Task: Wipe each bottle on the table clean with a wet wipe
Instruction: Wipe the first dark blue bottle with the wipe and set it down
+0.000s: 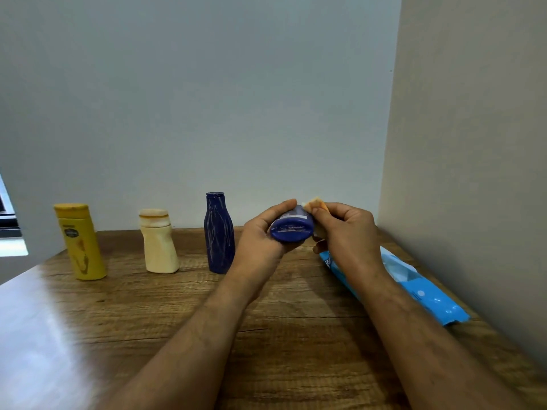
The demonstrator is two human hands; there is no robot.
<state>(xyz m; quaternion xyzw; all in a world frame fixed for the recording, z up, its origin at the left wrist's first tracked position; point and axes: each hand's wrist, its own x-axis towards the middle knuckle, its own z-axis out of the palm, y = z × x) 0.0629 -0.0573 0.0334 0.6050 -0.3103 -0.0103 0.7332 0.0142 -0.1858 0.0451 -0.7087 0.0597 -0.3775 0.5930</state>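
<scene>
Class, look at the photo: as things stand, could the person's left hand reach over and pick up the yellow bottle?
Probably not yet: the left hand already grips a blue bottle. The path to the yellow bottle itself looks free, though two other bottles stand between.

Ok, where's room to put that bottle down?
Bare wooden table in front of the yellow bottle, cream bottle and standing dark blue bottle. Crowded at right by the blue wipes pack.
</scene>
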